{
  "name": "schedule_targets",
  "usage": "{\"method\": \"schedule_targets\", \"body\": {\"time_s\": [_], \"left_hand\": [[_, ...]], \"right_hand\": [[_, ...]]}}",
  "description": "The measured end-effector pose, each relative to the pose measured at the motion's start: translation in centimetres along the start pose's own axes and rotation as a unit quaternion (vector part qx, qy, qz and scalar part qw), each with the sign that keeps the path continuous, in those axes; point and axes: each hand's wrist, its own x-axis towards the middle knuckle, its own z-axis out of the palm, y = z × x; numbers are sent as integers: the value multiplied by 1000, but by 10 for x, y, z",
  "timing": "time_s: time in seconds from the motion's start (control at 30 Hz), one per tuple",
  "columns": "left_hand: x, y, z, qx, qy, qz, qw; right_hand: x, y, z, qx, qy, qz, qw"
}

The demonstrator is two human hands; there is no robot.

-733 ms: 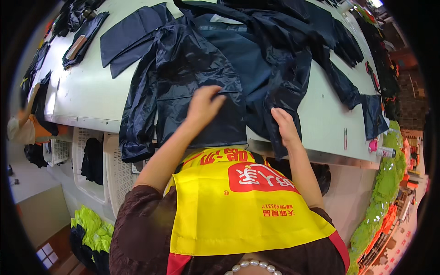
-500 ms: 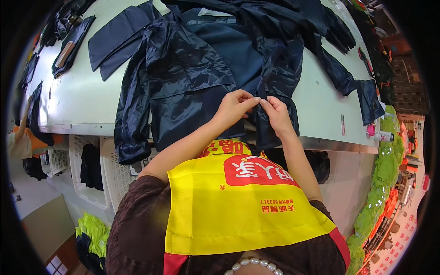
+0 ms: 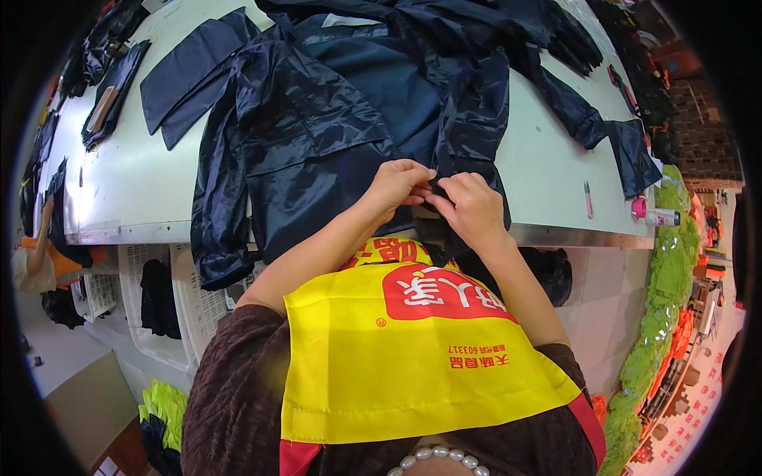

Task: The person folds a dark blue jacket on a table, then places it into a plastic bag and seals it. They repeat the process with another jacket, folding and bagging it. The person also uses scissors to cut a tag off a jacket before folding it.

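A shiny navy jacket lies spread on the white table, its front open and its lining showing. At its lower front, my left hand pinches the edge where a zipper seems to run. My right hand is closed on the opposite front edge, a little nearer to me, its thumb pointing toward the left fingers. The two hands nearly touch, and what lies right between the fingertips is too small to make out. One sleeve of the jacket hangs over the table's front edge.
Folded dark cloth pieces lie on the white table at left. To the right are a small pair of tweezers or snips and a bottle with a pink cap. White baskets stand below. Green garments are heaped at right.
My right hand has turned and come down slightly toward me, its fingers more curled. The left hand stays nearly in place. The whole view has shifted a little.
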Motion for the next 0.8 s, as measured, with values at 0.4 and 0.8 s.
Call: {"method": "schedule_targets", "body": {"time_s": [0.4,0.8], "left_hand": [[29,-30,16,125,112,184,969],[29,21,47,-111,107,203,967]], "right_hand": [[8,-4,1,-140,-144,-131,971],[-56,-1,-39,436,-289,174,835]]}}
